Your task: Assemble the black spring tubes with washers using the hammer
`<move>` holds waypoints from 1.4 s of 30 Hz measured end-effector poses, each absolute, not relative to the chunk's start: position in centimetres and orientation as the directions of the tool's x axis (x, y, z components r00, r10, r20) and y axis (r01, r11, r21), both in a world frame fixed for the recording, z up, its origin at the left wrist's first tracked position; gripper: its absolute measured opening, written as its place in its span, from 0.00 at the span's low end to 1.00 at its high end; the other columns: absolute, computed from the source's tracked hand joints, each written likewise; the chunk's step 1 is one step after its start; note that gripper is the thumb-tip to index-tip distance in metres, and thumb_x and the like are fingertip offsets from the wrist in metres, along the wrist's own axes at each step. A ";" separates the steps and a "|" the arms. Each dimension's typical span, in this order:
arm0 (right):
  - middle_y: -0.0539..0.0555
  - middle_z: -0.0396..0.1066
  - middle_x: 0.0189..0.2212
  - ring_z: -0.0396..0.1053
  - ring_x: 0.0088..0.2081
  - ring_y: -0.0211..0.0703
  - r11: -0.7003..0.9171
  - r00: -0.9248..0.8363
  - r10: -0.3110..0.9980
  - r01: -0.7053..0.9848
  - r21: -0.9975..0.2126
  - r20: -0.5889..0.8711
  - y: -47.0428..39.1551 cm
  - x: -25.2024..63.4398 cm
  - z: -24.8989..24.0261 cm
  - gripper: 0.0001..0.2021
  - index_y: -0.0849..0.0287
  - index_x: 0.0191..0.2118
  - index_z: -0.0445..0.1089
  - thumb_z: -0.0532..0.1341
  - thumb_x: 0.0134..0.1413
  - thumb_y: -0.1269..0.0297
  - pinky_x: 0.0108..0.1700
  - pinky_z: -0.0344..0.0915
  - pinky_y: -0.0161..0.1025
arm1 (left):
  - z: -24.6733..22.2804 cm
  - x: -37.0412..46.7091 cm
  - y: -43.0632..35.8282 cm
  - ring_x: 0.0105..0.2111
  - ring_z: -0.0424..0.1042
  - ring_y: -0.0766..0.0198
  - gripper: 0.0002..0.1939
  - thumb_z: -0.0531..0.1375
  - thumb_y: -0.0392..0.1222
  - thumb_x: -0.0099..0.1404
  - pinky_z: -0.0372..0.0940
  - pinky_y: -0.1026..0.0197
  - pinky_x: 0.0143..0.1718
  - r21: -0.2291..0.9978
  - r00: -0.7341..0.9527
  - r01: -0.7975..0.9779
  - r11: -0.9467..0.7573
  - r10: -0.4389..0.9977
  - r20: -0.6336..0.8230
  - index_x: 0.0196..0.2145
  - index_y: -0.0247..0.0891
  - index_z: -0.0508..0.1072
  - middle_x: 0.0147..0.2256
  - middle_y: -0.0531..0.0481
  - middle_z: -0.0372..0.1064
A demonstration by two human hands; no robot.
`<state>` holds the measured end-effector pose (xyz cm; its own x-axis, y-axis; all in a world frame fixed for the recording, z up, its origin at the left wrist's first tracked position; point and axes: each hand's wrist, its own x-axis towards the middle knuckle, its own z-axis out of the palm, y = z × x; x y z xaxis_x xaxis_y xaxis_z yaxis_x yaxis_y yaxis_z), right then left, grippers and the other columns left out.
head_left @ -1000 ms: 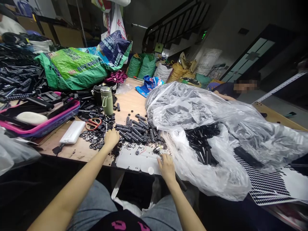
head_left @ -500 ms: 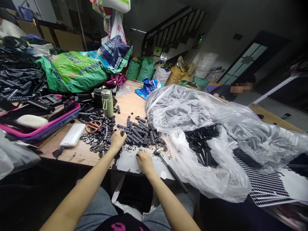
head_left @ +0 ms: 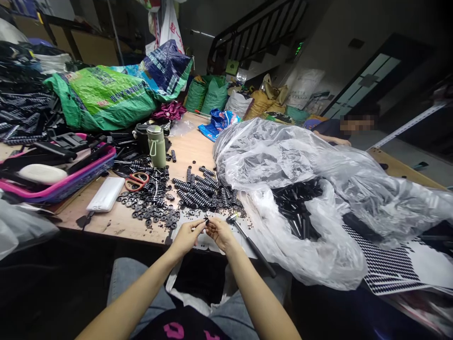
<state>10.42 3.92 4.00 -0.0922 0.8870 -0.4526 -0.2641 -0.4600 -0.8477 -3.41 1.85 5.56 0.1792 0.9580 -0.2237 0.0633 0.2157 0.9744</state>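
My left hand [head_left: 187,237] and my right hand [head_left: 220,234] meet over the front edge of the pale metal plate [head_left: 181,220]. Their fingertips are pinched together around a small black part [head_left: 207,220], too small and too covered to name. Just beyond them lies a pile of black-and-white patterned rollers [head_left: 198,191]. Many black discs with centre holes [head_left: 152,210] are spread to the left, and tiny dark pieces are scattered around the plate. To the right of my right hand rests a hammer [head_left: 253,245] with a metal head and dark handle.
Left stand a green flask [head_left: 156,147], scissors [head_left: 137,181], a white power bank [head_left: 106,194] and a pink basket [head_left: 56,192]. A large clear plastic bag [head_left: 269,153] with black pieces covers the right. Another person [head_left: 332,132] sits beyond it.
My left hand has come back from the rollers, right and toward me, with a small black part in its fingers. My right hand has lifted slightly off the plate and now meets it.
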 end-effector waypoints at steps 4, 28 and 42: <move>0.51 0.68 0.23 0.67 0.25 0.34 -0.443 -0.088 0.896 -0.241 -0.864 -0.435 3.6 10.1 3.9 0.16 0.62 0.29 0.67 0.63 0.36 0.54 0.32 0.64 0.34 | 5.0 -3.5 1.1 0.27 0.70 0.64 0.21 0.52 0.51 0.56 0.65 0.62 0.31 0.966 0.079 0.256 0.041 0.995 -0.064 0.44 0.37 0.68 0.32 0.47 0.72; 0.54 0.70 0.24 0.69 0.26 0.38 -0.320 -0.002 0.947 -0.047 -0.946 -0.320 4.5 9.6 3.2 0.17 0.62 0.28 0.69 0.58 0.41 0.50 0.30 0.66 0.35 | 3.7 -3.7 1.8 0.45 0.65 0.62 0.20 0.48 0.48 0.61 0.58 0.59 0.48 0.861 0.127 0.492 -0.124 0.989 0.070 0.47 0.40 0.66 0.45 0.47 0.67; 0.54 0.69 0.41 0.62 0.46 0.46 0.218 -0.130 0.976 0.651 -0.727 0.176 3.7 9.5 3.0 0.11 0.54 0.40 0.69 0.55 0.50 0.67 0.48 0.56 0.46 | 3.0 -4.6 1.6 0.47 0.64 0.61 0.19 0.48 0.48 0.60 0.57 0.58 0.49 0.869 0.078 0.491 -0.070 0.996 0.036 0.46 0.39 0.66 0.46 0.46 0.66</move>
<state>9.51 3.68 2.95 -0.1303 0.9758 0.1756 0.6511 0.2178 -0.7271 -4.59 1.61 3.04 0.0785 0.9963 0.0361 0.4907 -0.0701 0.8685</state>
